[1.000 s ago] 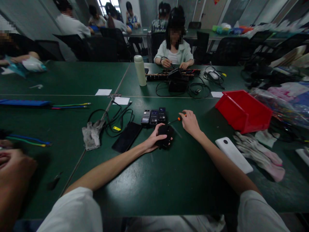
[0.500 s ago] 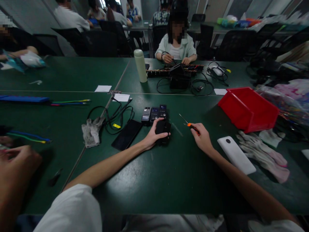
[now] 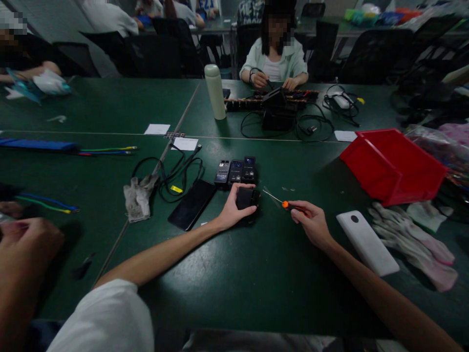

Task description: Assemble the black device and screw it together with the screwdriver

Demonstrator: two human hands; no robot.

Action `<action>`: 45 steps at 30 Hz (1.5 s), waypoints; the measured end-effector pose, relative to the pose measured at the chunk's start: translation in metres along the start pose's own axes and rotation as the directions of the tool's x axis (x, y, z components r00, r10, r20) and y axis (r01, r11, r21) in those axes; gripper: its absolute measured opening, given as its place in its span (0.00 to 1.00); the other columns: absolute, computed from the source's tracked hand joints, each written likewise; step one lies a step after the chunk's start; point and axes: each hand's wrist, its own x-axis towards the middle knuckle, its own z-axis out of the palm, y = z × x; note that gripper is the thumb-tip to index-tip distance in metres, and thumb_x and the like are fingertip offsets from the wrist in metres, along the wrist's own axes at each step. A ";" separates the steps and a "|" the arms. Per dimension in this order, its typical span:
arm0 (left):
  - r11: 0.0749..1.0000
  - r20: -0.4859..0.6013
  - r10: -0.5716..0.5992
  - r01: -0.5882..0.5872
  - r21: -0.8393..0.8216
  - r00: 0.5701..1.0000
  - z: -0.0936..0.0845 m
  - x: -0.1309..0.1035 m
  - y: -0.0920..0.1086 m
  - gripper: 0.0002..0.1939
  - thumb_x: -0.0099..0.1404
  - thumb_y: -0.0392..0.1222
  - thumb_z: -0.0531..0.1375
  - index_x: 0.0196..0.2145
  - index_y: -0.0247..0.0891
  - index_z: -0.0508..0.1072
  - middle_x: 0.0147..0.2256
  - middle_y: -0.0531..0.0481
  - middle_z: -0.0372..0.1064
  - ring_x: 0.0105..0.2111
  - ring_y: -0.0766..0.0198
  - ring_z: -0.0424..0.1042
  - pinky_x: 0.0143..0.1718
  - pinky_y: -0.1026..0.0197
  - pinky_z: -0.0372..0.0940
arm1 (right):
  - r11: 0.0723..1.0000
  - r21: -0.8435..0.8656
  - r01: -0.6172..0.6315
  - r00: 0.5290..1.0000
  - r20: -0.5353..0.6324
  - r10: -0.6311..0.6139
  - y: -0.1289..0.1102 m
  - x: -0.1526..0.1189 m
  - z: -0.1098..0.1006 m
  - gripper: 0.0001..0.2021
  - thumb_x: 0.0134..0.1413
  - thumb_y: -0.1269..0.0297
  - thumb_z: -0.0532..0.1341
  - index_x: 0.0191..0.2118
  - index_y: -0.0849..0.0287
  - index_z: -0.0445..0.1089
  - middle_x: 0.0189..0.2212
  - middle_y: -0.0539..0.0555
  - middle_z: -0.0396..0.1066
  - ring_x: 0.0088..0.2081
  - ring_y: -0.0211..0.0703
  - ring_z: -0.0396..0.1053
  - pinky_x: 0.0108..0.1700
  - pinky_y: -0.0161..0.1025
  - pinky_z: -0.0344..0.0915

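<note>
My left hand [image 3: 234,211] is closed round a small black box-shaped device [image 3: 246,198], thumb along its near side and fingers over the far side. To the right, my right hand [image 3: 311,220] grips a screwdriver [image 3: 285,204] with an orange and black handle. Its thin metal shaft points left towards the black device, and the tip stays a little apart from it. Just beyond my left hand stand three small dark devices with little screens [image 3: 236,171], side by side. A black phone [image 3: 192,205] lies left of my left hand.
A grey work glove [image 3: 139,198] and black cables [image 3: 183,171] lie to the left. On the right are a red bin [image 3: 390,171], a white phone-shaped object [image 3: 366,242] and more gloves [image 3: 410,244]. A pale green bottle [image 3: 215,93] stands ahead; a person works opposite, and another person's hand [image 3: 32,244] is at left.
My right hand has turned the screwdriver flatter, its tip now nearer the black device. My left hand has tilted the device slightly and still holds it. The camera view has shifted slightly.
</note>
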 end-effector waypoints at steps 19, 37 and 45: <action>0.909 0.005 0.021 -0.022 0.417 1.000 0.001 0.000 0.005 0.20 0.58 0.44 0.62 0.49 0.41 0.70 0.48 0.48 0.66 0.48 0.53 0.65 0.54 0.52 0.57 | 0.977 -0.199 0.070 0.997 0.048 -0.062 -0.009 -0.002 -0.001 0.11 0.52 0.62 0.65 0.42 0.58 0.73 0.36 0.56 0.74 0.32 0.43 0.72 0.30 0.39 0.70; 0.899 0.045 0.030 -0.047 0.435 0.999 0.002 0.001 0.005 0.20 0.59 0.44 0.62 0.50 0.41 0.69 0.49 0.47 0.65 0.50 0.53 0.65 0.56 0.51 0.56 | 0.986 -0.161 0.032 0.999 0.047 -0.024 -0.008 -0.001 -0.004 0.12 0.53 0.61 0.64 0.42 0.59 0.71 0.34 0.54 0.72 0.27 0.38 0.69 0.29 0.39 0.68; 0.889 0.099 0.034 -0.076 0.452 0.995 0.001 0.002 0.004 0.21 0.60 0.44 0.62 0.51 0.41 0.68 0.49 0.46 0.65 0.51 0.54 0.64 0.57 0.52 0.55 | 0.983 -0.176 0.055 0.995 0.090 -0.040 -0.007 -0.002 -0.004 0.12 0.53 0.62 0.64 0.43 0.59 0.71 0.35 0.54 0.72 0.28 0.39 0.69 0.30 0.39 0.69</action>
